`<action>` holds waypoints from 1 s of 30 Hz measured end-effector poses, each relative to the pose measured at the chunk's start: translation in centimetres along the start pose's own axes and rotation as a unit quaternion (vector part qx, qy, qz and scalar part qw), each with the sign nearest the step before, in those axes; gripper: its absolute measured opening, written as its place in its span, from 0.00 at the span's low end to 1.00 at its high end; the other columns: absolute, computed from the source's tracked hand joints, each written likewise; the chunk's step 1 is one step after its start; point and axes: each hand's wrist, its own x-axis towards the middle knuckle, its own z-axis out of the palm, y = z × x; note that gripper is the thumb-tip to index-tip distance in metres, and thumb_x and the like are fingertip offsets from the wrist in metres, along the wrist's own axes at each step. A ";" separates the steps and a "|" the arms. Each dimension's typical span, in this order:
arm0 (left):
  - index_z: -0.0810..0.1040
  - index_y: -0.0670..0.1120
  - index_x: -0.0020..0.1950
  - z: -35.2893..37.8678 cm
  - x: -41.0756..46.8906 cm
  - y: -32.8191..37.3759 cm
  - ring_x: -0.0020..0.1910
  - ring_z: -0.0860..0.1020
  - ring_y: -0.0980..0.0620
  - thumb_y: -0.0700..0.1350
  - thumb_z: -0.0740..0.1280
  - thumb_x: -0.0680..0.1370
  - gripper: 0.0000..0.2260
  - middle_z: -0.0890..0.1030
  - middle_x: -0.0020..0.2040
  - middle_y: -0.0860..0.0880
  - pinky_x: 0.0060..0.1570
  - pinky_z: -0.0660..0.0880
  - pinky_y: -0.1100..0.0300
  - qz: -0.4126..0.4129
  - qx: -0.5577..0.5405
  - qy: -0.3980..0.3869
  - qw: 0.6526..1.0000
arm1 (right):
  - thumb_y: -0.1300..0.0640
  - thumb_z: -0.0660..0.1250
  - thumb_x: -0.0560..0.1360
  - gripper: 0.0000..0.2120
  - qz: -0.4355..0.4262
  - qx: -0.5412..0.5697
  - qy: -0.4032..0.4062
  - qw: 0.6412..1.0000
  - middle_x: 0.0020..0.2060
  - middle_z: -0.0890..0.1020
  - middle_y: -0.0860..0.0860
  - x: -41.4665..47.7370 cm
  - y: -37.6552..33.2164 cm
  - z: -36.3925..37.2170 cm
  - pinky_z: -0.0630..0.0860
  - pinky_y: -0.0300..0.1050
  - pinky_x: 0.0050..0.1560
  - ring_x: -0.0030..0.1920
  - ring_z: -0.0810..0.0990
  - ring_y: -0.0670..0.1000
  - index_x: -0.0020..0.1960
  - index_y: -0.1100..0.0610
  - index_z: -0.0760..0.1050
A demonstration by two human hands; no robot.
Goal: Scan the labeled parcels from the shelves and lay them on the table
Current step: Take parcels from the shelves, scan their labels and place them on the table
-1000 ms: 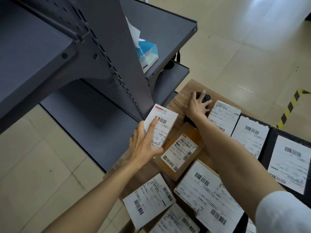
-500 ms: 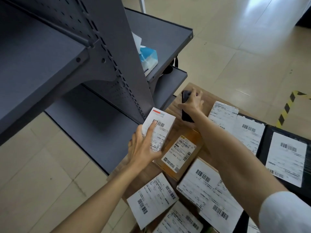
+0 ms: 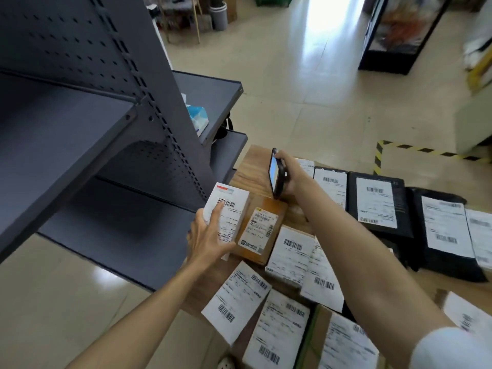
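Grey metal shelving unit (image 3: 80, 155) on the left, wooden bench (image 3: 250, 169) with labelled parcels on the right.
The white rectangular carton (image 3: 231, 206) sits at the bench's left edge, touching a brown cardboard parcel (image 3: 263, 225) on its right. My left hand (image 3: 207, 241) lies on it, fingers straight, not gripping. Farther off, my right hand (image 3: 291, 174) is wrapped round a black handheld scanner (image 3: 275, 174).

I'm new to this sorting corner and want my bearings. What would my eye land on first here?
The right hand grips a lit phone, held on edge over the far end of the wooden table. Nearer, the left hand lies with straight fingers on a white box at the table's left edge, beside a brown box. Grey shelves stand to the left.
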 end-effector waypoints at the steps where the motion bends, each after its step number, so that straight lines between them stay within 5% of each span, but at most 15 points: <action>1: 0.50 0.60 0.79 -0.2 -0.4 0.0 0.64 0.64 0.43 0.64 0.73 0.64 0.49 0.58 0.68 0.46 0.62 0.68 0.44 0.011 0.000 -0.004 1.000 | 0.45 0.70 0.74 0.19 0.001 0.007 -0.007 1.000 0.42 0.85 0.57 -1.3 0.3 -0.3 0.81 0.44 0.37 0.38 0.84 0.54 0.55 0.60 0.77; 4: 0.50 0.60 0.78 -0.3 -1.7 -0.1 0.64 0.64 0.43 0.68 0.72 0.63 0.50 0.57 0.68 0.46 0.62 0.68 0.43 0.043 -0.009 -0.009 0.999 | 0.48 0.65 0.79 0.15 0.002 0.011 -0.006 1.000 0.27 0.81 0.55 -4.3 1.9 -1.2 0.76 0.40 0.24 0.23 0.81 0.52 0.46 0.60 0.76; 12: 0.49 0.63 0.78 0.3 -5.7 -0.2 0.71 0.59 0.41 0.59 0.77 0.65 0.49 0.54 0.73 0.45 0.68 0.63 0.37 0.111 -0.006 -0.024 0.994 | 0.42 0.63 0.79 0.17 -0.024 -0.126 0.092 0.988 0.38 0.74 0.53 -11.9 6.1 -3.7 0.73 0.43 0.37 0.36 0.73 0.50 0.49 0.57 0.71; 17: 0.51 0.62 0.78 -0.2 -7.5 1.2 0.73 0.57 0.40 0.55 0.77 0.67 0.48 0.54 0.74 0.44 0.69 0.60 0.39 0.123 -0.008 -0.010 0.992 | 0.43 0.63 0.79 0.20 -0.047 -0.167 0.101 0.980 0.44 0.72 0.55 -14.4 6.3 -5.2 0.76 0.46 0.38 0.39 0.74 0.52 0.59 0.59 0.69; 23: 0.52 0.61 0.78 0.3 -8.2 6.1 0.70 0.60 0.38 0.56 0.76 0.67 0.47 0.56 0.73 0.42 0.66 0.63 0.42 0.118 -0.007 -0.012 0.993 | 0.44 0.62 0.81 0.17 -0.078 -0.262 0.114 0.955 0.44 0.72 0.55 -18.0 4.8 -8.4 0.72 0.45 0.39 0.42 0.73 0.52 0.59 0.57 0.68; 26: 0.51 0.61 0.78 0.9 -8.8 9.2 0.74 0.57 0.37 0.54 0.77 0.67 0.48 0.52 0.76 0.40 0.69 0.59 0.40 0.118 -0.009 -0.019 0.993 | 0.46 0.62 0.81 0.16 -0.119 -0.365 0.106 0.917 0.45 0.75 0.55 -19.2 3.9 -10.1 0.70 0.46 0.39 0.41 0.74 0.53 0.58 0.59 0.72; 30: 0.52 0.61 0.79 1.8 -9.1 12.4 0.76 0.53 0.37 0.53 0.78 0.67 0.48 0.50 0.78 0.41 0.72 0.56 0.38 0.134 -0.018 -0.007 0.991 | 0.46 0.63 0.80 0.20 -0.146 -0.551 0.105 0.815 0.59 0.77 0.57 -20.4 2.9 -11.9 0.71 0.51 0.55 0.57 0.76 0.59 0.64 0.60 0.73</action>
